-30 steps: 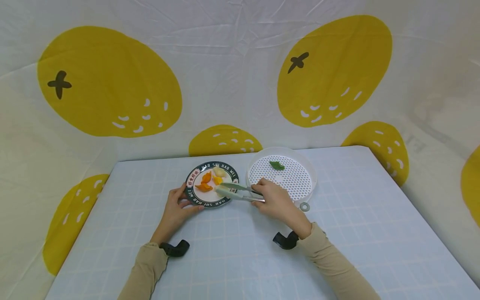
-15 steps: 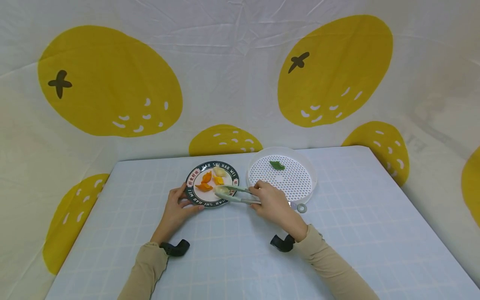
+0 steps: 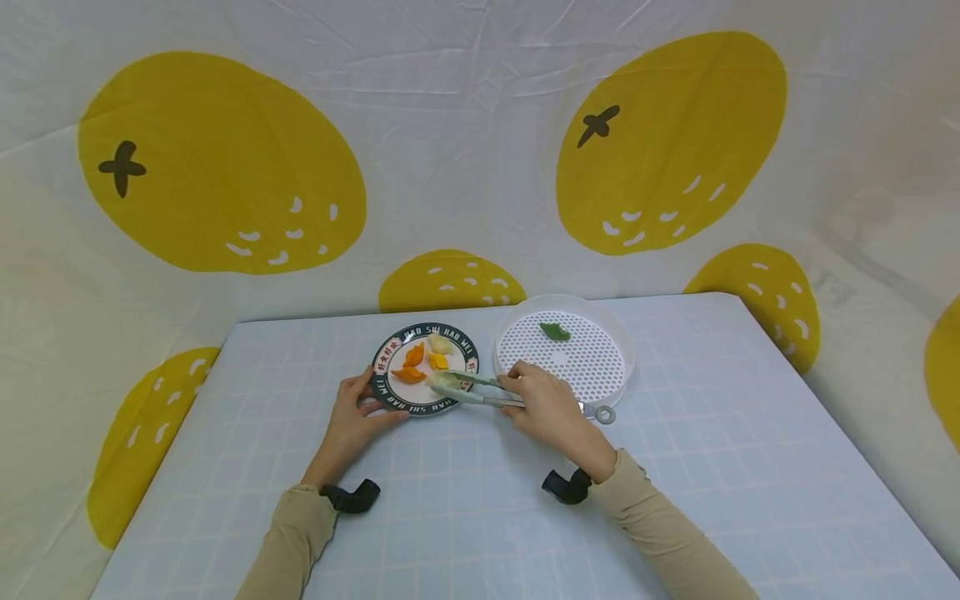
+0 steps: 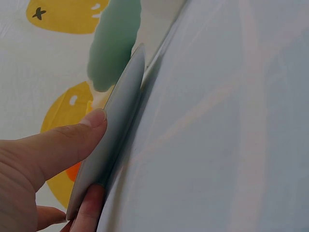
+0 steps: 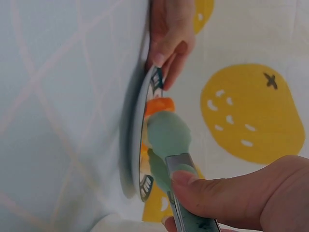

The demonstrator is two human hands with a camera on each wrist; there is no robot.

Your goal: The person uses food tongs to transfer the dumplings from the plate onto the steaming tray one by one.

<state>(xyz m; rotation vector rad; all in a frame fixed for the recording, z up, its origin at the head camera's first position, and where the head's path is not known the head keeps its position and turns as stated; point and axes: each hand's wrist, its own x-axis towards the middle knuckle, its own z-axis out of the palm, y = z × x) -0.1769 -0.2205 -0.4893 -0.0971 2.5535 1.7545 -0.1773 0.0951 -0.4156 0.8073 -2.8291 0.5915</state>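
Note:
A dark-rimmed plate [image 3: 390,398] carries two orange dumplings [image 3: 408,375], a yellow one [image 3: 437,361] and a white one [image 3: 440,342]. My left hand [image 3: 372,400] pinches the plate's near left rim [image 4: 116,125], thumb [image 4: 63,145] on top and fingers beneath. My right hand [image 3: 517,393] grips pale green tongs [image 3: 480,392]. Their tips [image 5: 166,135] are close together over the plate's near right part. I cannot tell whether they hold a piece. To the right, a white perforated tray [image 3: 600,367] holds one green dumpling [image 3: 554,331].
The pale blue checked tablecloth [image 3: 480,517] covers the table, whose far edge meets a white backdrop printed with yellow oranges [image 3: 225,167]. Plate and tray sit side by side near that far edge. Black camera mounts [image 3: 352,496] sit at both wrists.
My right wrist has shifted slightly left and the tong tips have drawn closer together over the plate. My left hand and the plate have stayed put.

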